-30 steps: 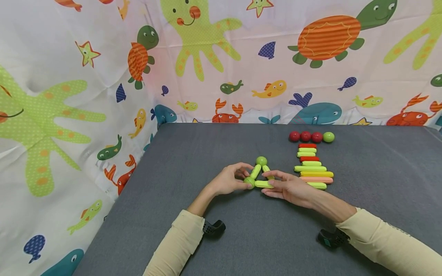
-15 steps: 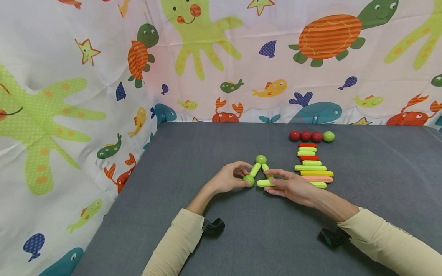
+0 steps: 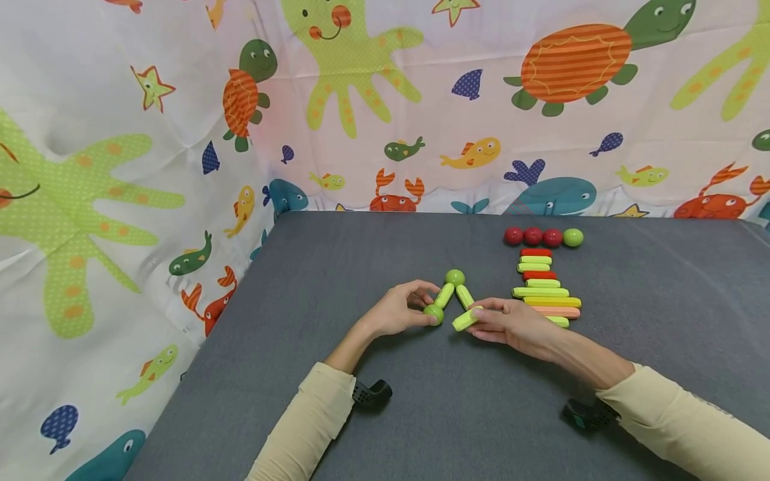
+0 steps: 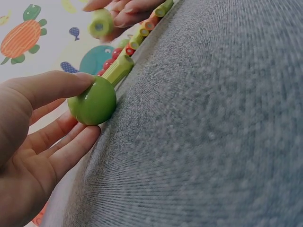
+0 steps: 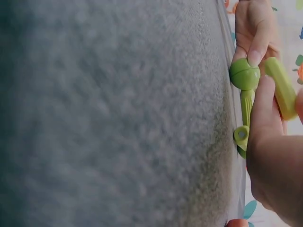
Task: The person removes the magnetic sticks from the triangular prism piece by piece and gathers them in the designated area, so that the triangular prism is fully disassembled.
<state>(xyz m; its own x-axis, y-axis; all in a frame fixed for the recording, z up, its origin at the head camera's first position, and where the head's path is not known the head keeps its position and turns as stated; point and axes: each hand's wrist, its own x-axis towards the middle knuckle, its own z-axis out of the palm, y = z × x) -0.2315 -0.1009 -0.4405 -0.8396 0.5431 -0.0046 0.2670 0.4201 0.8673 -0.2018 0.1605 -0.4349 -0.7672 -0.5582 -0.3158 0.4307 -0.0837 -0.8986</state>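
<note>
Left hand (image 3: 394,315) pinching the lower green ball (image 3: 433,314) between thumb and fingers, steadying it on the grey mat (image 3: 361,267). Right hand (image 3: 511,324) gripping the loose green stick (image 3: 464,320), lifted and angled just beside that ball. Best to level the stick, then ease its end onto the ball without nudging the 2 joined sticks (image 3: 454,295).

Mid-frame on the grey worktop (image 3: 361,267): left hand (image 3: 394,312) pinching a green ball (image 3: 433,313) joined to a green stick (image 3: 445,295); right hand (image 3: 511,325) holding a loose green stick (image 3: 464,320) tilted. Upper right: four balls (image 3: 543,236) above stacked sticks (image 3: 544,288).
</note>
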